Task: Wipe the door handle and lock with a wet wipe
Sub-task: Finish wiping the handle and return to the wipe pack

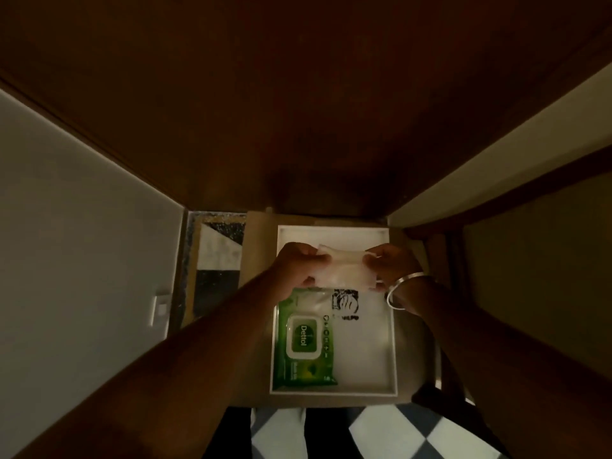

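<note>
A white wet wipe [346, 270] is stretched between both my hands above a white tray [392, 346]. My left hand [299, 268] pinches its left edge and my right hand [390, 265], with a silver bangle on the wrist, pinches its right edge. Below the hands a green Dettol wipe pack [303, 342] lies in the tray's left half, lid shut. The dark brown wooden door [298, 111] fills the upper part of the view. No door handle or lock is in view.
The tray rests on a brown cardboard surface [258, 246]. A white wall [76, 226] with a small switch stands at the left, a door frame and cream wall [496, 154] at the right. Black and white checkered floor [381, 432] lies below.
</note>
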